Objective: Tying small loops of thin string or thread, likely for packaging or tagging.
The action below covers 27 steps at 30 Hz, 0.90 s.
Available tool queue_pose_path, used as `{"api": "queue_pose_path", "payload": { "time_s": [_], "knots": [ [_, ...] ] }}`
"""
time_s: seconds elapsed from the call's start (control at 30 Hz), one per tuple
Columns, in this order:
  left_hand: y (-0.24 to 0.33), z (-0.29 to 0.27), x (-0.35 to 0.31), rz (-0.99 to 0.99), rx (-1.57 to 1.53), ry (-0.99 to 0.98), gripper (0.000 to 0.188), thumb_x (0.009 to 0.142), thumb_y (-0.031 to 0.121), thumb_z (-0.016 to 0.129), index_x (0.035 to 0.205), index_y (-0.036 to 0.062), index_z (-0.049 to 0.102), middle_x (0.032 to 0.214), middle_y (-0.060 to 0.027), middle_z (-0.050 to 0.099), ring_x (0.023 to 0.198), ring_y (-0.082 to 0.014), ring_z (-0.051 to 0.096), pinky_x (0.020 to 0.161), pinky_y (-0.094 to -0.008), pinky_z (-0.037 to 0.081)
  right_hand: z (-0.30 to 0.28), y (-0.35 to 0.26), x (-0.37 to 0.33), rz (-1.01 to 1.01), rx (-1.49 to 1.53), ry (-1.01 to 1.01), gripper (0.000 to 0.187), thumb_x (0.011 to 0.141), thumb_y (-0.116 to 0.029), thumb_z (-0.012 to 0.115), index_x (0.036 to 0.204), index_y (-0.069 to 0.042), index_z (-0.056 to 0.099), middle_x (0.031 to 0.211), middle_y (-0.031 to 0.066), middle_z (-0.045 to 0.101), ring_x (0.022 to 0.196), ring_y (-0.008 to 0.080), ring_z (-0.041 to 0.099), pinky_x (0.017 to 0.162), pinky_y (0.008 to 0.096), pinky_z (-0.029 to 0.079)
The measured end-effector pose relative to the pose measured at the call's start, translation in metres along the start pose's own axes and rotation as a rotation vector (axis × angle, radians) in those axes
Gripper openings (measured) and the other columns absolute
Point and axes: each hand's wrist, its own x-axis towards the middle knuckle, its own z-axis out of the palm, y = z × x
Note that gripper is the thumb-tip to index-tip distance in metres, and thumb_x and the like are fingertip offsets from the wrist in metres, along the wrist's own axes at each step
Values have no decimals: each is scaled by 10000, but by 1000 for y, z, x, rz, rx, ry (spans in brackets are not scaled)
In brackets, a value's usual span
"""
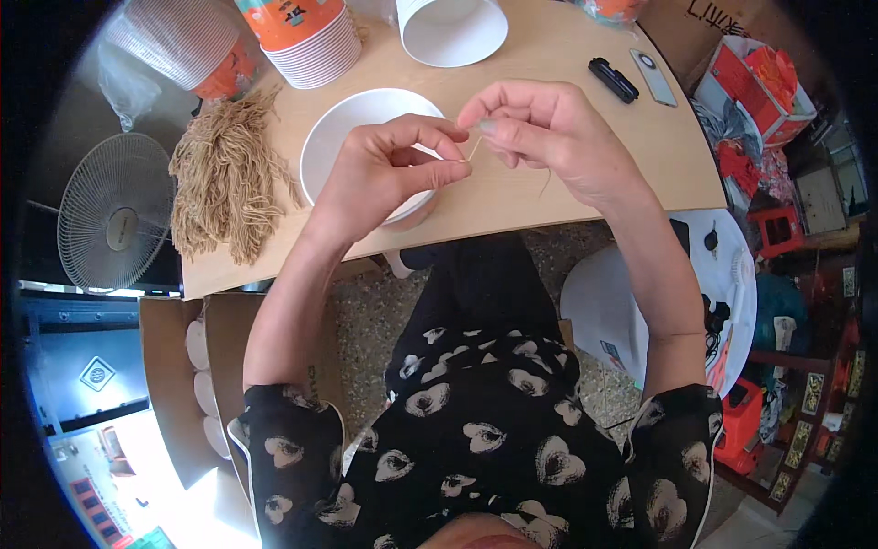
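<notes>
Over the near part of the table, my left hand (393, 165) pinches one end of a thin tan strand (474, 149) between thumb and fingers. Close on its right, my right hand (540, 133) pinches the same strand, and a loose end hangs below its fingers. Behind and under my left hand stands a white paper bucket (325, 128), its open mouth facing up; my hand hides part of it. To the left, a thick bundle of tan strings (229, 178) lies at the table's edge.
Nested paper buckets (315, 55) stand at the back left, with another white bucket (455, 32) lying tipped at the back. A black stapler-like object (614, 80) and a phone (652, 77) lie at right. A fan (119, 215) stands left; a white round stool (594, 302) is at right.
</notes>
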Motion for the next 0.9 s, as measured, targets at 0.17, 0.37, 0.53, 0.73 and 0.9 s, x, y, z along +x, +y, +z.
{"api": "queue_pose_path", "payload": {
  "time_s": [0.17,0.37,0.53,0.73,0.9],
  "knots": [
    [3,-11,6,-280,-193,-116,124,840,63,758,934,2,707,990,-91,716,805,-94,663,732,-212,534,2,12,6,-96,-29,91,162,930,-53,592,1043,14,689,781,-2,648,680,44,535,631,209,443],
    [-5,-17,15,-342,-498,-186,170,870,58,723,1018,-5,670,954,-90,712,825,-140,697,773,-231,573,4,38,6,-153,-358,329,168,923,-63,619,1063,13,671,850,4,636,814,95,590,728,249,477],
    [-8,-16,16,-380,-513,-121,175,866,74,735,1013,3,672,936,-84,711,838,-140,698,763,-223,577,32,43,-19,-376,-578,585,196,761,-57,764,933,-32,676,878,91,674,877,265,624,821,374,472],
    [-5,-5,14,-347,-410,-50,155,859,89,746,977,7,687,909,-65,708,825,-122,688,753,-216,573,52,61,-14,-554,-858,692,261,683,-112,847,891,-73,695,854,21,668,812,207,603,762,353,425],
    [-8,-3,12,-313,-374,-12,139,859,75,742,965,-3,697,904,-63,714,827,-112,682,768,-235,571,53,76,-11,-647,-772,784,199,697,-65,828,857,-68,710,849,28,674,795,213,596,761,345,413]
  ]
}}
